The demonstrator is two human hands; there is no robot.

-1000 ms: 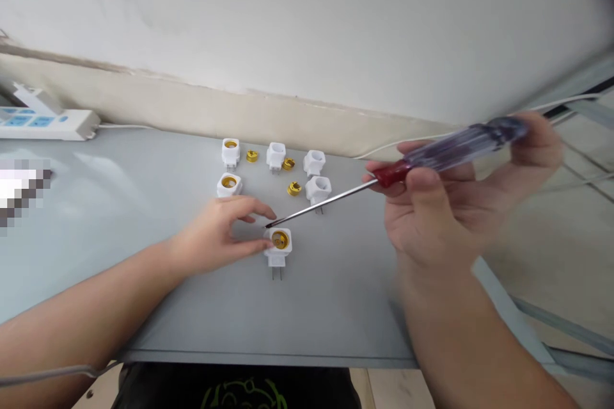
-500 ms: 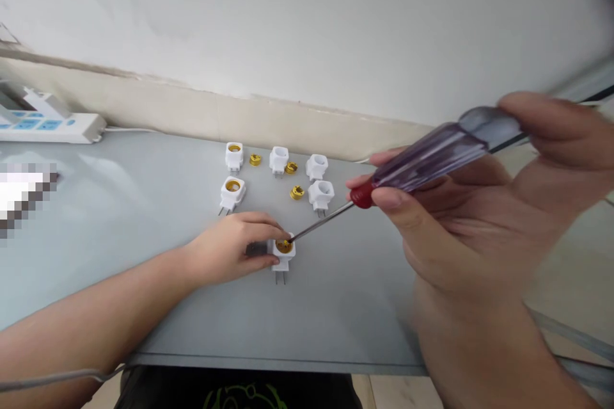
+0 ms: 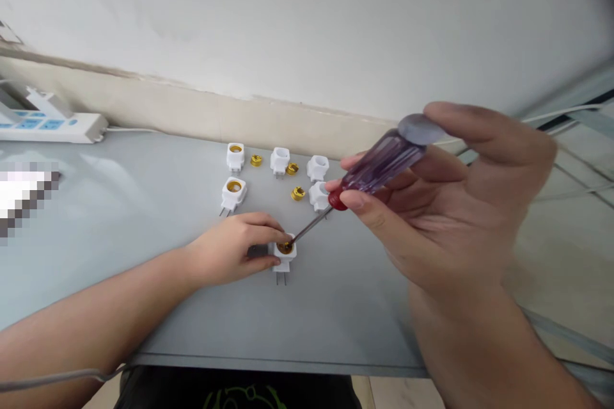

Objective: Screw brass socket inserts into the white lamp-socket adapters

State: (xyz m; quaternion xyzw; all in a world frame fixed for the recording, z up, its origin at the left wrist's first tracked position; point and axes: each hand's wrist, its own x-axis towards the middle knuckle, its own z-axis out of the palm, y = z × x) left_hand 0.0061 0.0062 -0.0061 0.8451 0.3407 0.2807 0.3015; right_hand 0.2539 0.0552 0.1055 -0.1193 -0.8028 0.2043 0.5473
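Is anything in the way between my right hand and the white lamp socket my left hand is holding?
Nothing visible blocks the way. From the right hand, the screwdriver slants down with its shaft clear to the white lamp socket, the tip at its open top. The left hand grips the socket beside the tip.

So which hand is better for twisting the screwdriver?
Probably the right hand: it grips the screwdriver, whose tip points into the white socket. The left hand is busy holding the white socket.
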